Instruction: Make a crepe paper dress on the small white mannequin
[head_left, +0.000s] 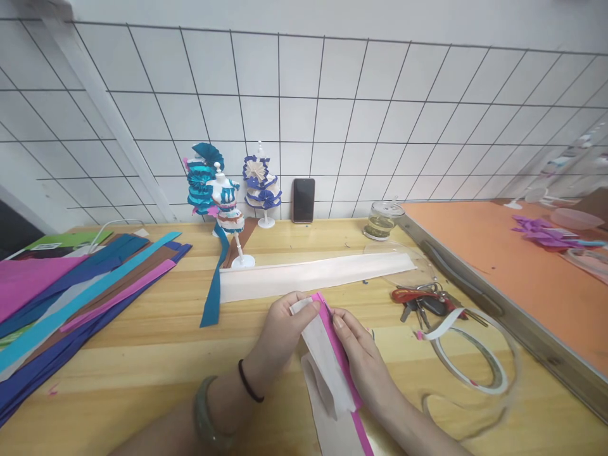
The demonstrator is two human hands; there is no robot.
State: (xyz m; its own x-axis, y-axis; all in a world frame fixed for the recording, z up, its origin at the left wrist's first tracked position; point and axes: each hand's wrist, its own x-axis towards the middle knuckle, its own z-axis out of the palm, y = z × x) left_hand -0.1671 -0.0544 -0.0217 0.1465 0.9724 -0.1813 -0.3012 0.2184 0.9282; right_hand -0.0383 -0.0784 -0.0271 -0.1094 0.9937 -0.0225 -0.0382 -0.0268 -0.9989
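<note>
My left hand [284,323] pinches the far end of a folded off-white crepe paper strip [324,354], thumb on top. A bright pink border [340,352] runs along the strip's right side. Against that border, my right hand [360,345] is closed, with thumb and forefinger at the pink edge near the top. A thin dark thing shows at those fingertips, too small to name. Loops of the strip hang below my hands toward the front edge of the view. Just beyond them, a wide off-white paper strip [304,276] lies flat across the table.
Small dress forms with paper dresses [228,197] stand at the back, beside a phone [303,200]. Coloured paper strips [95,297] are piled left. On the right are a glass jar [382,220], keys [430,303], a tape roll [494,373] and an orange board [475,253].
</note>
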